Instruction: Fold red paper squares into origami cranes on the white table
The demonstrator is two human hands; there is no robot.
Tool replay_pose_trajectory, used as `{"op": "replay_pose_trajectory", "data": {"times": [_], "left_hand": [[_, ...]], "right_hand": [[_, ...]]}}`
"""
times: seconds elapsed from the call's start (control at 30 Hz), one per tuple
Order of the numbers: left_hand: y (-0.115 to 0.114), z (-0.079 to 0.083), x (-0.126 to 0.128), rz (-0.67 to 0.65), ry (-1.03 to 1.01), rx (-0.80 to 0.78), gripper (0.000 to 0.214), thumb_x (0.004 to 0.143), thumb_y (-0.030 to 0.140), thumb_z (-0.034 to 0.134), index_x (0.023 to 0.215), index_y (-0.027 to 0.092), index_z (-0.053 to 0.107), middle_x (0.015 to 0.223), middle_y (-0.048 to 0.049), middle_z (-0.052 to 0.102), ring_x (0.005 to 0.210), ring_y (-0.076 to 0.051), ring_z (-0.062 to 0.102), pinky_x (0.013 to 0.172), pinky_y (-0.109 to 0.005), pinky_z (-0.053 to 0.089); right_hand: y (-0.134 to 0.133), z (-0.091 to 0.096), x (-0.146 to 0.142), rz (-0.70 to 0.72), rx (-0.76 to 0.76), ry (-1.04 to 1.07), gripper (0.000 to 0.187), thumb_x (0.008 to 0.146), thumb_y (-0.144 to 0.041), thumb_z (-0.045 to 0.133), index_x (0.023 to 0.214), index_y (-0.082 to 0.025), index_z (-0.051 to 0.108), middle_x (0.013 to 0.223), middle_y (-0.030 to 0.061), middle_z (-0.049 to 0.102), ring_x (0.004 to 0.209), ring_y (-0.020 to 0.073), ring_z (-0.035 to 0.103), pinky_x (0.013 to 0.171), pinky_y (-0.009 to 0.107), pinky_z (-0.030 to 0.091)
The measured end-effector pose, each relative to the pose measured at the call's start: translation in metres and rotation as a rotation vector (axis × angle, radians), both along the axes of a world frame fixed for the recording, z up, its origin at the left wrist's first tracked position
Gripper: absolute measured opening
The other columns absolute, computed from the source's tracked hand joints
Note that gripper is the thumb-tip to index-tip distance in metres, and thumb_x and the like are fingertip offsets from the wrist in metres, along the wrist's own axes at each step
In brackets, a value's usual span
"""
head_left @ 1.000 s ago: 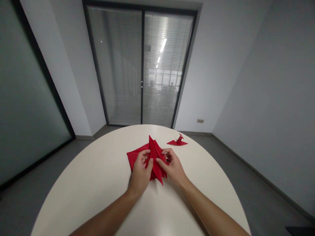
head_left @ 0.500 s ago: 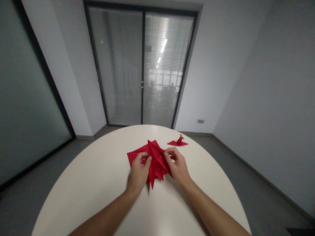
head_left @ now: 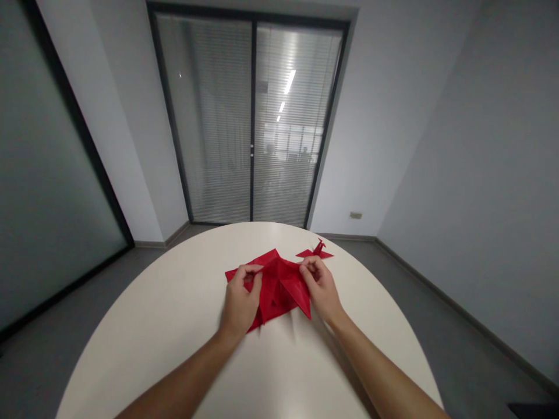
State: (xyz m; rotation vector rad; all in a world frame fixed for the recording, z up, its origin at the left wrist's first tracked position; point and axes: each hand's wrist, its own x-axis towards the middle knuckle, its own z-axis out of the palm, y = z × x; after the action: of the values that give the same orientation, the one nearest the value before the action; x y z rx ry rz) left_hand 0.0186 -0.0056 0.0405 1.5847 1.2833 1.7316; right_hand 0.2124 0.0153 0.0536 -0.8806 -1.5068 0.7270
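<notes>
On the round white tabletop (head_left: pixel 174 326), about its middle, lies the large red folded paper (head_left: pixel 279 285), partly lifted between both hands. The left hand (head_left: pixel 238 302) is closed in a pinch on the paper's left flap. The right hand (head_left: pixel 322 288) is pinched the same way on the right flap, so the sheet is spread between them with a ridge down its centre.

The likely risk is uneven pull. If one hand draws harder, the paper may tear along a crease or the earlier folds may slip out of line. The near point also rests loosely on the smooth top and could skid.

Just beyond the right hand, near the far edge, sits a small red paper crane (head_left: pixel 315 252). It looks close enough for the knuckles to knock it.

No container shows, and both paper pieces rest bare on the tabletop. Behind them stands a glass door with blinds (head_left: pixel 251 116).
</notes>
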Motion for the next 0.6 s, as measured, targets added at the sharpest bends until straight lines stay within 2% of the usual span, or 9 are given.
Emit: {"op": "replay_pose_trajectory", "data": {"times": [0.27, 0.37, 0.4, 0.5, 0.53, 0.6], "left_hand": [[0.003, 0.000, -0.001, -0.028, -0.103, -0.057, 0.015, 0.095, 0.034, 0.051, 0.100, 0.021, 0.056, 0.098, -0.0055, 0.068, 0.089, -0.018, 0.066, 0.079, -0.030, 0.051], [0.004, 0.000, -0.001, -0.053, -0.167, -0.092, 0.021, 0.095, 0.041, 0.052, 0.102, 0.022, 0.054, 0.096, -0.0050, 0.068, 0.083, -0.019, 0.066, 0.073, -0.030, 0.052], [0.004, 0.000, -0.001, -0.064, -0.193, -0.112, 0.023, 0.094, 0.043, 0.052, 0.103, 0.022, 0.054, 0.095, -0.0046, 0.068, 0.081, -0.019, 0.066, 0.072, -0.030, 0.052], [0.004, 0.001, -0.001, -0.052, -0.236, -0.151, 0.025, 0.093, 0.045, 0.053, 0.104, 0.022, 0.052, 0.095, -0.0042, 0.068, 0.079, -0.019, 0.067, 0.070, -0.030, 0.052], [0.004, 0.001, -0.001, -0.040, -0.238, -0.154, 0.025, 0.093, 0.045, 0.053, 0.103, 0.022, 0.052, 0.096, -0.0043, 0.068, 0.080, -0.019, 0.067, 0.071, -0.030, 0.052], [0.004, 0.001, 0.000, -0.028, -0.236, -0.150, 0.022, 0.094, 0.043, 0.051, 0.103, 0.022, 0.051, 0.098, -0.0044, 0.067, 0.084, -0.019, 0.066, 0.074, -0.031, 0.052]], "right_hand": [[-0.008, -0.006, -0.001, 0.187, 0.051, 0.030, 0.021, 0.102, -0.042, 0.047, 0.090, -0.025, 0.046, 0.089, 0.0022, 0.062, 0.084, 0.0195, 0.058, 0.077, 0.033, 0.046], [-0.016, -0.005, -0.001, 0.292, 0.102, -0.010, 0.020, 0.102, -0.046, 0.045, 0.105, -0.026, 0.047, 0.105, 0.0060, 0.066, 0.101, 0.0231, 0.063, 0.093, 0.040, 0.047], [-0.019, -0.004, -0.002, 0.316, 0.135, -0.056, 0.026, 0.099, -0.047, 0.050, 0.114, -0.026, 0.047, 0.114, 0.0083, 0.065, 0.110, 0.0250, 0.061, 0.100, 0.043, 0.045], [-0.024, -0.003, -0.005, 0.320, 0.195, -0.246, 0.071, 0.082, -0.046, 0.076, 0.139, -0.025, 0.039, 0.138, 0.0138, 0.055, 0.128, 0.0306, 0.053, 0.111, 0.048, 0.039], [-0.025, -0.003, -0.008, 0.297, 0.195, -0.300, 0.081, 0.077, -0.042, 0.080, 0.143, -0.025, 0.037, 0.143, 0.0148, 0.051, 0.131, 0.0316, 0.051, 0.112, 0.049, 0.039], [-0.025, -0.005, -0.013, 0.247, 0.187, -0.354, 0.084, 0.076, -0.035, 0.082, 0.146, -0.024, 0.036, 0.147, 0.0156, 0.048, 0.133, 0.0321, 0.049, 0.114, 0.050, 0.038]]}}
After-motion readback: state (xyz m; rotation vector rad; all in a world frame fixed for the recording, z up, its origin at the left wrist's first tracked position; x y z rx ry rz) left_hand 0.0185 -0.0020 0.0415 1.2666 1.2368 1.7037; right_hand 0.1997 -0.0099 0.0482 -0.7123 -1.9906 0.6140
